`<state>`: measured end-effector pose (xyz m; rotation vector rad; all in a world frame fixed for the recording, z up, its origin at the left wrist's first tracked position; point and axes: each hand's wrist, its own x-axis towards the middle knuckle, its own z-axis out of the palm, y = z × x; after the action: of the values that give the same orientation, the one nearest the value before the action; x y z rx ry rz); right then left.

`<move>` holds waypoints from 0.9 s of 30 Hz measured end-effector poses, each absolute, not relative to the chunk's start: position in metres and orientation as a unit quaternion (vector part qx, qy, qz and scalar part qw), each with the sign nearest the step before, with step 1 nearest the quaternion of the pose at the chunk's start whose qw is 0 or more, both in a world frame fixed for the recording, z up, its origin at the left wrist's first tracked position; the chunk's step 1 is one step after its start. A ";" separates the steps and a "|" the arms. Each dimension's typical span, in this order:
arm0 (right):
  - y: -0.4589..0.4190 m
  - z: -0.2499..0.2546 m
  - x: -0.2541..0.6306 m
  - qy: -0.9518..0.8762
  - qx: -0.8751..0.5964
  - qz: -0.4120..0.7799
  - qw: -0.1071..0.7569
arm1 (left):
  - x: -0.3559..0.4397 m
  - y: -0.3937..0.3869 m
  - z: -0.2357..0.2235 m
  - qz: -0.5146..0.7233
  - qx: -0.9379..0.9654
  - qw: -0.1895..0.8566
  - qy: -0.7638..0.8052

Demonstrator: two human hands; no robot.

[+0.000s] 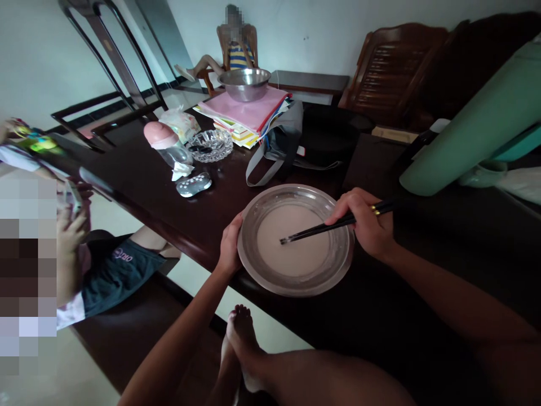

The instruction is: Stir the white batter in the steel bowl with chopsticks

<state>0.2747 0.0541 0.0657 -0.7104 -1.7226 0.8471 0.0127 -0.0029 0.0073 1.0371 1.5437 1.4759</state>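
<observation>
A round metal plate (pixel 338 262) holding a thin pale batter sits at the near edge of a dark wooden table (pixel 177 192). My left hand (pixel 230 245) grips the plate's left rim, fingers closed on it. My right hand (pixel 367 223) is closed around a pair of black chopsticks (pixel 325 225) whose tips rest in the batter near the plate's middle.
A remote (pixel 194 184), glass ashtray (pixel 210 145), pink-capped bottle (pixel 163 141), stacked books with a steel bowl (pixel 244 83) and a grey bag (pixel 281 141) lie farther back. A green roll (pixel 477 124) lies at right. One person sits at left, another far back on a chair.
</observation>
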 end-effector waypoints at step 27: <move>0.056 0.070 0.274 -0.749 -0.299 0.323 0.495 | 0.008 -0.002 0.001 0.582 0.401 0.389 0.590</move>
<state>0.2745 0.0557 0.0697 -0.7260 -1.8160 0.7827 0.0085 -0.0019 0.0010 1.0209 1.5015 1.4805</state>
